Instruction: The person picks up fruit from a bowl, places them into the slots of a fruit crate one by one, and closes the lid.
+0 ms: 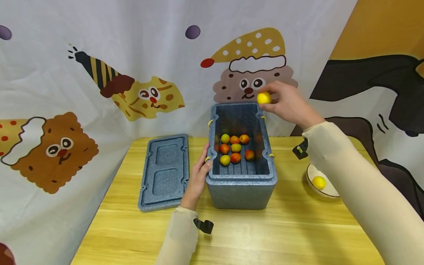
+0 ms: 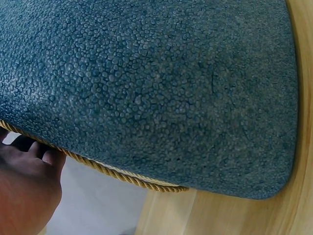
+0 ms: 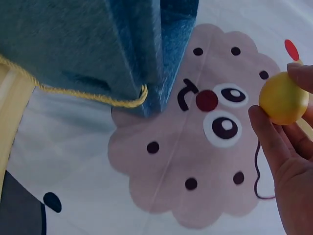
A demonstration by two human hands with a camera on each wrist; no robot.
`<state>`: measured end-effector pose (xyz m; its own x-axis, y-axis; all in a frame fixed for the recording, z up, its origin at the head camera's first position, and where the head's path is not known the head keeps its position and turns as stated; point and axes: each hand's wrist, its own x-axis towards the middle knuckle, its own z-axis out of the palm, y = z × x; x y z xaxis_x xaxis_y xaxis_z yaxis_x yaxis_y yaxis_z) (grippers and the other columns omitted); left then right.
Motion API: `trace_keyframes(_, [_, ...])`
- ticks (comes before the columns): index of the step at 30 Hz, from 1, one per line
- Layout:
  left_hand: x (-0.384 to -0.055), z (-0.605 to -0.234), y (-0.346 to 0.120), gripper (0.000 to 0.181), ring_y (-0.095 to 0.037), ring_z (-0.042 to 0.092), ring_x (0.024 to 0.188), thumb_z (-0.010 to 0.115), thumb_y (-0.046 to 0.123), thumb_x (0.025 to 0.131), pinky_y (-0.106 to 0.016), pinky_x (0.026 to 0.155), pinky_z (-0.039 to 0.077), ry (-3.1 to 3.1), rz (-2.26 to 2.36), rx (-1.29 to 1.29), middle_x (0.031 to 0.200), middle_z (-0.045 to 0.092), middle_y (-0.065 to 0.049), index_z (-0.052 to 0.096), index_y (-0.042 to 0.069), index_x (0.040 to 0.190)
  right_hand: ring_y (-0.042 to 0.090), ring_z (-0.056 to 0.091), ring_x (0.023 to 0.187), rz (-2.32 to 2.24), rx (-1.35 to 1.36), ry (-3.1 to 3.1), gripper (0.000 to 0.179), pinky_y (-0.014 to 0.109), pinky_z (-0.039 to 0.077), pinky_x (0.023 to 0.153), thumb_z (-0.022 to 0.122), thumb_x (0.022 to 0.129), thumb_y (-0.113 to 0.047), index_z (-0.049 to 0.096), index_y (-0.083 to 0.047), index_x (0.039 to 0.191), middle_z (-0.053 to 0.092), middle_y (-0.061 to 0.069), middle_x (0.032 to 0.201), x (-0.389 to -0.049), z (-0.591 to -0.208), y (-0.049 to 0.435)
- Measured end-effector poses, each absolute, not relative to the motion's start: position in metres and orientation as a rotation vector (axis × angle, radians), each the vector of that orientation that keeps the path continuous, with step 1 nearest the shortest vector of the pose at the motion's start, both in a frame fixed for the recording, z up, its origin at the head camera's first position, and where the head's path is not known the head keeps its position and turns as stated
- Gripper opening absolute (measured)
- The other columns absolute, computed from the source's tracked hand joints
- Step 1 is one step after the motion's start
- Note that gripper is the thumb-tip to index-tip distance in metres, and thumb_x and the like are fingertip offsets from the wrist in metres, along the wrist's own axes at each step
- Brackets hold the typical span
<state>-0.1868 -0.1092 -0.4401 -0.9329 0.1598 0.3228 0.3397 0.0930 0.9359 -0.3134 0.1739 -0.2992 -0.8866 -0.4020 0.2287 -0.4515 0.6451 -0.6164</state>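
My right hand point(image 1: 289, 104) pinches a small, smooth, round yellow fruit point(image 1: 264, 98) between thumb and fingers, above the far right corner of a blue-grey foam box point(image 1: 245, 195). In the right wrist view, the fruit point(image 3: 283, 99) stands out against the patterned cloth. Flat along the box's left outer side lies my left hand point(image 1: 198, 179), its thumb at the rim by a yellow cord. The left wrist view has that hand point(image 2: 29, 181) at its lower left, against the cord point(image 2: 122, 175). Several red, orange and yellow-green fruits point(image 1: 235, 148) lie on the box's ribbed floor.
Left of the box, a matching lid point(image 1: 166, 171) lies flat on the wooden table point(image 1: 251, 240). A white bowl point(image 1: 329, 190) holding one yellow fruit point(image 1: 319, 182) stands at the right, partly behind my right sleeve. Behind the table hangs a cartoon-printed cloth point(image 1: 152, 41).
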Motion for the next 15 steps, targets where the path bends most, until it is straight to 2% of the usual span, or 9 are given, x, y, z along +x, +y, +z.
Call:
trace_keyframes(2, [-0.188,-0.441,-0.11,0.058,-0.028,0.044,0.114,0.04,0.008,0.097,-0.039,0.099,0.035,-2.22,-1.966,-0.511,0.146,0.037,-0.031,0.025,-0.005,0.152,0.038,0.054,0.115,1.051,0.732,-2.802,0.044,0.051,0.047,0.094,0.068,0.093,-0.011,0.057,0.001,0.133,0.052,0.016,0.126,-0.316,-0.299,0.167])
trace_keyframes(4, [-0.188,-0.441,-0.11,0.059,-0.029,0.045,0.117,0.04,0.009,0.097,-0.038,0.1,0.034,-2.228,-1.964,-0.515,0.147,0.037,-0.03,0.025,-0.005,0.152,0.037,0.055,0.115,1.036,0.749,-2.82,0.044,0.05,0.047,0.093,0.068,0.093,-0.011,0.057,0.0,0.134,0.052,0.016,0.126,-0.319,-0.298,0.161])
trace_keyframes(5, [-0.189,-0.441,-0.11,0.059,-0.031,0.045,0.117,0.04,0.008,0.097,-0.04,0.101,0.034,-2.227,-1.962,-0.517,0.147,0.037,-0.03,0.025,-0.006,0.152,0.037,0.054,0.115,1.026,0.756,-2.832,0.044,0.05,0.047,0.093,0.068,0.093,-0.011,0.057,0.0,0.134,0.052,0.016,0.125,-0.32,-0.297,0.158])
trace_keyframes(7, [-0.189,-0.441,-0.11,0.059,-0.032,0.032,0.136,0.04,0.009,0.096,-0.045,0.108,0.03,-2.225,-1.954,-0.51,0.156,0.023,-0.023,0.026,-0.006,0.152,0.036,0.055,0.114,1.004,0.772,-2.857,0.044,0.05,0.047,0.093,0.068,0.093,-0.011,0.057,0.0,0.134,0.052,0.016,0.125,-0.323,-0.297,0.152])
trace_keyframes(8, [-0.189,-0.441,-0.11,0.059,-0.034,0.028,0.139,0.04,0.009,0.096,-0.048,0.11,0.027,-2.223,-1.952,-0.509,0.156,0.022,-0.023,0.026,-0.007,0.152,0.036,0.054,0.114,0.988,0.778,-2.874,0.044,0.049,0.047,0.093,0.068,0.093,-0.012,0.057,-0.001,0.134,0.053,0.016,0.125,-0.325,-0.297,0.149])
trace_keyframes(15, [-0.19,-0.442,-0.11,0.06,-0.037,0.021,0.143,0.04,0.011,0.097,-0.055,0.11,0.026,-2.222,-1.968,-0.524,0.157,0.02,-0.023,0.024,-0.007,0.152,0.032,0.051,0.108,0.864,0.846,-2.943,0.044,0.047,0.045,0.094,0.068,0.093,-0.012,0.057,0.0,0.134,0.055,0.017,0.128,-0.333,-0.298,0.136])
